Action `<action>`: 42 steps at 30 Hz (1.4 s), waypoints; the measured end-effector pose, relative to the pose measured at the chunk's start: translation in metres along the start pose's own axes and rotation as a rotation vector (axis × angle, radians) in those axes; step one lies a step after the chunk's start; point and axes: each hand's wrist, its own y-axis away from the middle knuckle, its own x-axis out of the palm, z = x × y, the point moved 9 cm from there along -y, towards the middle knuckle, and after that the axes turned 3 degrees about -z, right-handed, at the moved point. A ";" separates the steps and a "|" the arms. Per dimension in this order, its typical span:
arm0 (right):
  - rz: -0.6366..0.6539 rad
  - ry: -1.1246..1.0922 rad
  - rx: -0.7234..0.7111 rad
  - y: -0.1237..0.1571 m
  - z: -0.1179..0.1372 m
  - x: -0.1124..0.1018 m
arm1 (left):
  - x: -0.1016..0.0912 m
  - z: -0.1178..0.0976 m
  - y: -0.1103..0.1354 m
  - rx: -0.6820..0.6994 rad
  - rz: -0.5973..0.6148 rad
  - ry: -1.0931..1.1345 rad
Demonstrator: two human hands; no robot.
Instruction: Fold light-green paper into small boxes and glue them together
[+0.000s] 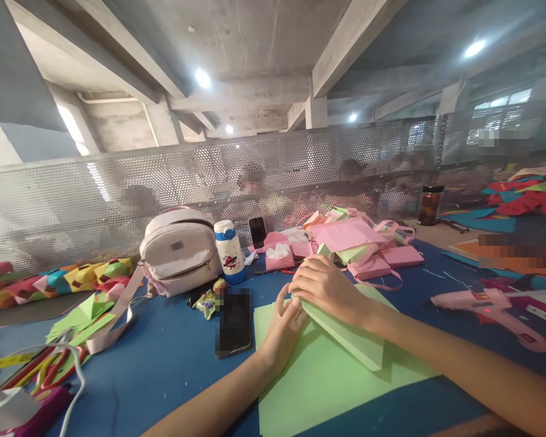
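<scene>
A long, box-like folded piece of light green paper (346,334) lies slanted over a flat light green sheet (300,400). My right hand (330,290) wraps over its far end from above, fingers bent round the top. On the near left side, my left hand (283,331) pinches the same end with thumb and fingers, close beside the right fingertips. The spot where the fingers meet the paper is partly hidden by the hands. Left of the sheet is a dark phone (235,321), lying flat on the blue table (164,376).
A pale backpack (179,249), a white-and-blue bottle (230,255) and pink paper bags (346,237) stand at the back. A pink glue gun (491,306) lies right. Scissors, a white cable (79,370) and a plug are at left. Beyond runs a perforated metal screen (200,176).
</scene>
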 end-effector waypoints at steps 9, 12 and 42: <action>0.001 -0.019 -0.012 0.000 0.003 0.000 | 0.000 0.000 0.001 -0.001 0.015 -0.020; 0.011 -0.018 -0.014 0.001 0.003 0.001 | 0.002 0.000 0.001 -0.002 0.016 -0.022; 0.057 -0.113 0.037 0.000 -0.004 -0.005 | 0.000 0.000 0.002 0.004 0.006 0.000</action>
